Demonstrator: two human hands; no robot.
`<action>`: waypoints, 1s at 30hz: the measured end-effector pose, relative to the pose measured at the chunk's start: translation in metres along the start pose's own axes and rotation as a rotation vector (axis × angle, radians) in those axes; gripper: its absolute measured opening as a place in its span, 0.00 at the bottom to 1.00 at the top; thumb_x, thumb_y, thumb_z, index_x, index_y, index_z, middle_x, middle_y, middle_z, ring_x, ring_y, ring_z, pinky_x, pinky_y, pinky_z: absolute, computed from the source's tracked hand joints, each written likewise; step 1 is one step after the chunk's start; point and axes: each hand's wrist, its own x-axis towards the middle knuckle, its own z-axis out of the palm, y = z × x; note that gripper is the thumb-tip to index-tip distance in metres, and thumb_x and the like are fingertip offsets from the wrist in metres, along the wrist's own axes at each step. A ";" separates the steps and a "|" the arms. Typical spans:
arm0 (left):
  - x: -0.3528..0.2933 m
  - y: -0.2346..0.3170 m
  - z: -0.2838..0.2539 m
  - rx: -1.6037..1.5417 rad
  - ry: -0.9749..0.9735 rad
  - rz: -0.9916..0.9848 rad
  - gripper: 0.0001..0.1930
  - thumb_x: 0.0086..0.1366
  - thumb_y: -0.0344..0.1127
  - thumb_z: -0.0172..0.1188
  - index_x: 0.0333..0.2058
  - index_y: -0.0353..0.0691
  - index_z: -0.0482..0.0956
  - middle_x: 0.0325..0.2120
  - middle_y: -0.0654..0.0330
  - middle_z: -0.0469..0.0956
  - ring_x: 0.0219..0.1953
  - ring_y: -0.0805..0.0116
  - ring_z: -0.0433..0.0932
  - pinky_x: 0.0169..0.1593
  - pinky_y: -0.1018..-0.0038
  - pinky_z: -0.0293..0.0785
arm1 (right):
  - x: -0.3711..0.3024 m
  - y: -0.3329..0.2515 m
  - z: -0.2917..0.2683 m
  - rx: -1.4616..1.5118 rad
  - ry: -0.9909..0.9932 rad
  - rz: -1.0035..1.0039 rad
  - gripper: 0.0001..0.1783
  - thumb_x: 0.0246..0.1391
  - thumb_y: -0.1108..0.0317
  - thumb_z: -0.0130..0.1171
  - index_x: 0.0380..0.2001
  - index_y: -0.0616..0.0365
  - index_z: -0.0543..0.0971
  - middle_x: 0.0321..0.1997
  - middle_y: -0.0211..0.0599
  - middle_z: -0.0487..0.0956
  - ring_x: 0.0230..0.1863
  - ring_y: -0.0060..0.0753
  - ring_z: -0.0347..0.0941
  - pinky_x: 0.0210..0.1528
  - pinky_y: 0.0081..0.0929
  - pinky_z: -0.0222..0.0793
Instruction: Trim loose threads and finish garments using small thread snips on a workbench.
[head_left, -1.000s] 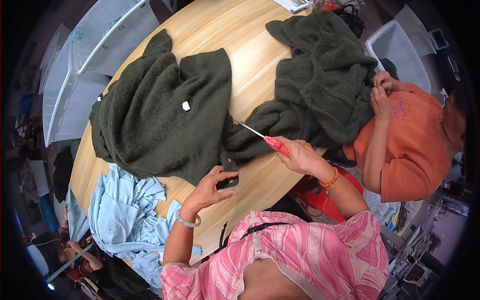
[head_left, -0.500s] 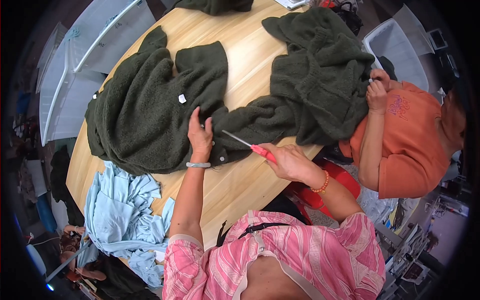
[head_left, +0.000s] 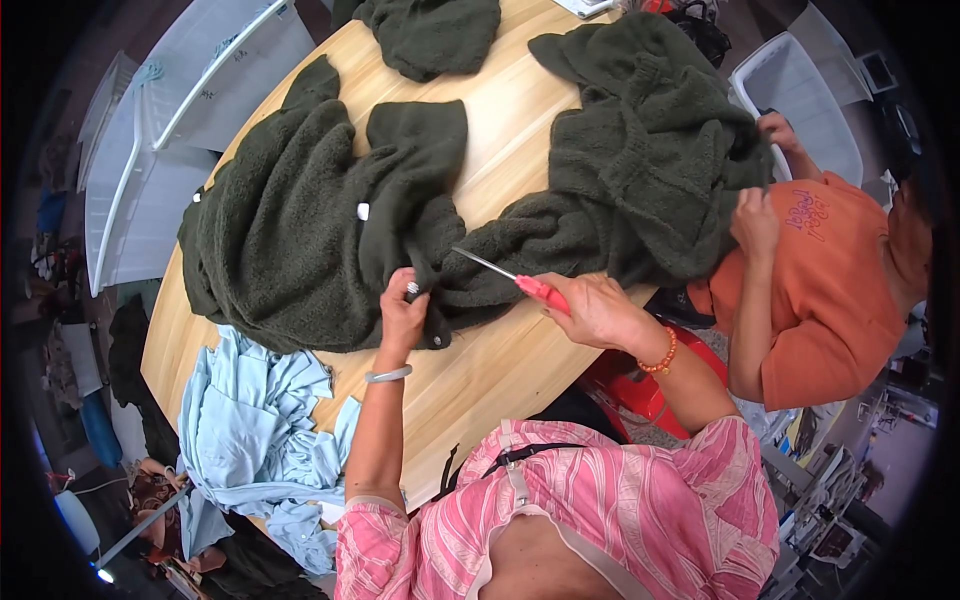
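A dark green fuzzy knit garment (head_left: 280, 220) lies spread on the left of the table, a small white tag on it. My left hand (head_left: 403, 318) is closed on its buttoned edge, beside a pale round button (head_left: 412, 288). In my right hand (head_left: 605, 315) is a red-handled tool (head_left: 543, 292) with a thin metal shaft. The shaft points left, over the garment near my left hand; I cannot make out whether it is scissors or a driver. Another dark green knit garment (head_left: 640, 170) is heaped to the right, meeting the first.
Light blue cloth (head_left: 260, 410) is piled at the near left edge of the wooden table (head_left: 500, 350). More green knit (head_left: 435, 35) lies at the far side. A co-worker in an orange top (head_left: 825, 310) handles the right garment. White bins (head_left: 800, 90) and a red stool (head_left: 690, 375) flank the table.
My left hand has gone from spread fingers to a closed grip on the garment's edge, a little lower. My right hand holds the tool almost unmoved. The co-worker's hands have moved apart.
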 end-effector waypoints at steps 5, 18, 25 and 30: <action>-0.019 -0.003 0.016 0.612 -0.142 0.097 0.10 0.42 0.20 0.53 0.29 0.34 0.72 0.45 0.41 0.68 0.42 0.40 0.71 0.47 0.59 0.69 | -0.006 -0.003 0.014 -0.047 -0.191 -0.009 0.19 0.54 0.64 0.54 0.49 0.55 0.72 0.30 0.53 0.79 0.36 0.57 0.77 0.40 0.49 0.72; 0.038 0.000 0.028 -0.406 0.133 -0.392 0.12 0.60 0.34 0.64 0.37 0.32 0.76 0.32 0.65 0.78 0.32 0.81 0.72 0.40 0.81 0.70 | -0.007 0.000 0.011 -0.015 -0.091 0.050 0.19 0.55 0.66 0.53 0.50 0.55 0.71 0.32 0.55 0.79 0.36 0.58 0.76 0.40 0.50 0.71; 0.038 -0.026 0.053 -0.183 0.136 -0.390 0.10 0.53 0.28 0.67 0.33 0.32 0.78 0.26 0.67 0.75 0.24 0.83 0.68 0.29 0.84 0.67 | -0.006 -0.001 0.013 -0.073 -0.120 0.023 0.18 0.55 0.66 0.52 0.49 0.55 0.71 0.31 0.55 0.79 0.37 0.58 0.77 0.40 0.50 0.71; 0.019 -0.028 0.056 -0.242 0.100 -0.408 0.09 0.55 0.24 0.64 0.37 0.33 0.80 0.28 0.69 0.76 0.28 0.82 0.70 0.36 0.84 0.68 | -0.010 0.005 0.014 -0.085 -0.113 0.047 0.17 0.55 0.65 0.52 0.47 0.56 0.72 0.31 0.54 0.80 0.37 0.57 0.77 0.40 0.49 0.71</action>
